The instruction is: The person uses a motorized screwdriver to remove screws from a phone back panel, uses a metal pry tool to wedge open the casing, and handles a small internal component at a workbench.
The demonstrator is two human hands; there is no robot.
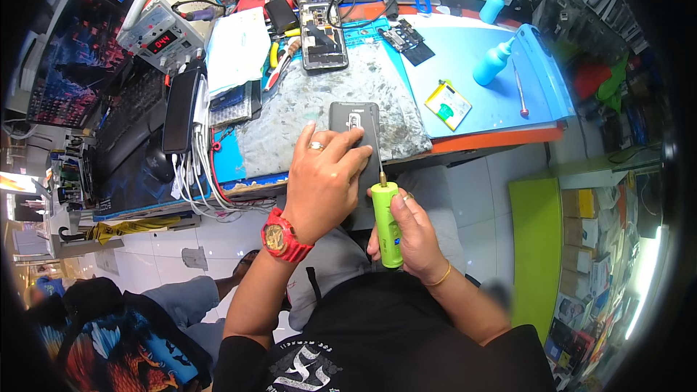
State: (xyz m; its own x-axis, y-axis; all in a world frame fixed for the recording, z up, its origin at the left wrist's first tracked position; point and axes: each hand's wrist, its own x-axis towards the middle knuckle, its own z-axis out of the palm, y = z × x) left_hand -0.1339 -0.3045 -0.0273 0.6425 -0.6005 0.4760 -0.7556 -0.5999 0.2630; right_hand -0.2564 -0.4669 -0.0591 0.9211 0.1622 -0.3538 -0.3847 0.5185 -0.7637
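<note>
My left hand (pixel 330 167), with a ring and red wristwatch, grips a dark phone (pixel 351 112) at the front edge of the grey, stained mat (pixel 403 123), its bent fingers on the back panel near the camera module. My right hand (pixel 406 232) is closed round a lime-green cylindrical tool (pixel 388 248). The tool’s brass tip (pixel 382 178) carries a long thin rod that lies along the phone’s right side; whether it touches the edge I cannot tell. The lower part of the phone is partly hidden by my left hand.
An opened phone (pixel 323 47), blue bottles (pixel 491 65), a loose battery (pixel 439 101) and a power supply (pixel 160 36) sit on the bench. White cables (pixel 203 181) hang over its front edge. Another person (pixel 116 330) is at lower left; a green-edged case (pixel 530 239) is at right.
</note>
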